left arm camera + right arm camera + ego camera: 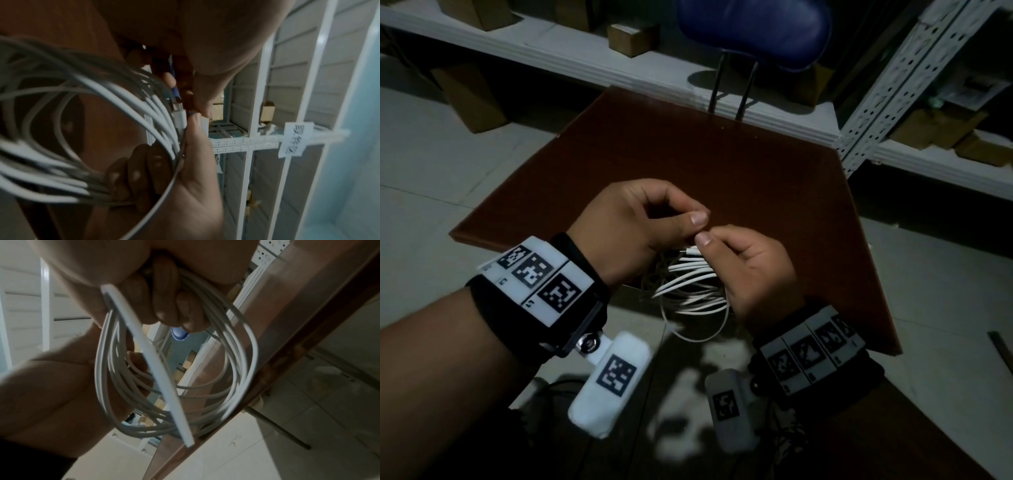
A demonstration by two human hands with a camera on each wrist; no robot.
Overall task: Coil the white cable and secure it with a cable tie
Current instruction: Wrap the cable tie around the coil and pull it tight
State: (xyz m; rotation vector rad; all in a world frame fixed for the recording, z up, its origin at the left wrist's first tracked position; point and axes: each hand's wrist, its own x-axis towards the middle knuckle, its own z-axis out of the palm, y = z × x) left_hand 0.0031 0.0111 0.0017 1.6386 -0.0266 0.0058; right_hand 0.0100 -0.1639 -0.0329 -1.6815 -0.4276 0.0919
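The white cable (695, 291) is wound into a coil of several loops and hangs over the near edge of the brown table (756, 164). My right hand (722, 260) grips the bundle, its fingers (164, 296) curled round the strands. A flat white cable tie (148, 363) sticks out from that grip across the coil (216, 369). My left hand (688, 214) pinches at the top of the bundle, thumb tip against the right thumb. What it pinches looks like the tie's end. A white plug (180, 115) of the cable lies beside the pinch.
A blue chair (753, 31) stands behind the table. White metal shelving (893, 85) runs along the back and right, with cardboard boxes (631, 37) on it. Pale floor tiles lie to the left and right of the table.
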